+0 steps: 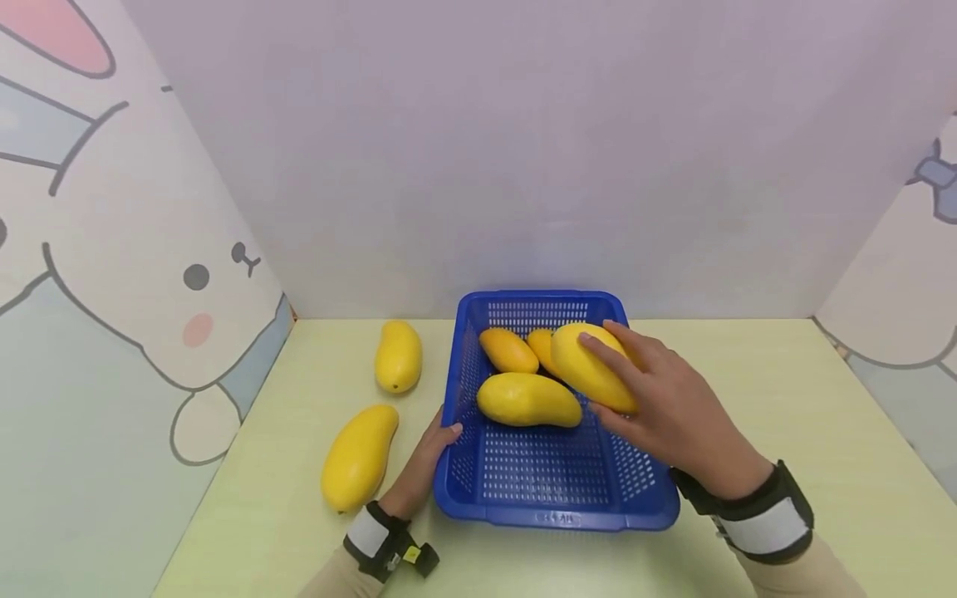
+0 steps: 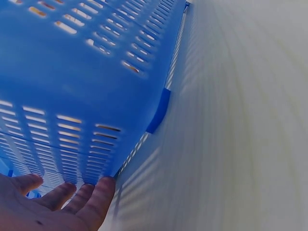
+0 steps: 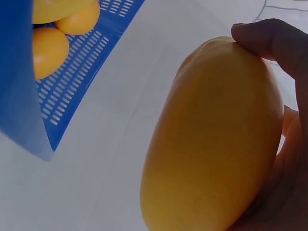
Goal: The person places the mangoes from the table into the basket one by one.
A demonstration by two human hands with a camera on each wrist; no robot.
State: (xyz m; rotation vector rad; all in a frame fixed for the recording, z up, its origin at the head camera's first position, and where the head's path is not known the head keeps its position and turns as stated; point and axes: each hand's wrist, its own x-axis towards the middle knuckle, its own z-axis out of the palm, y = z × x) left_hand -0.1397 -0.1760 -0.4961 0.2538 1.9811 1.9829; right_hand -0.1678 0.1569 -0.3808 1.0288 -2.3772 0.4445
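Note:
A blue perforated basket point(image 1: 549, 465) sits on the table, and my left hand point(image 1: 426, 453) holds its left side, thumb over the rim. In the left wrist view, fingers point(image 2: 96, 204) touch the basket's outer wall. My right hand point(image 1: 669, 399) grips a large yellow mango point(image 1: 594, 365) above the basket's right part. The right wrist view shows this mango point(image 3: 216, 139) close up, with the thumb and fingers around it. Inside the basket lie a yellow mango point(image 1: 527, 400), a smaller orange-yellow mango point(image 1: 508, 350) and another one point(image 1: 542, 345) partly hidden behind the held mango.
Two more yellow mangoes, one at the back point(image 1: 399, 357) and one nearer point(image 1: 360, 458), lie on the pale table point(image 1: 770, 415) left of the basket. A plain wall point(image 1: 553, 166) stands behind, with cartoon-printed panels point(image 1: 112, 374) at the sides.

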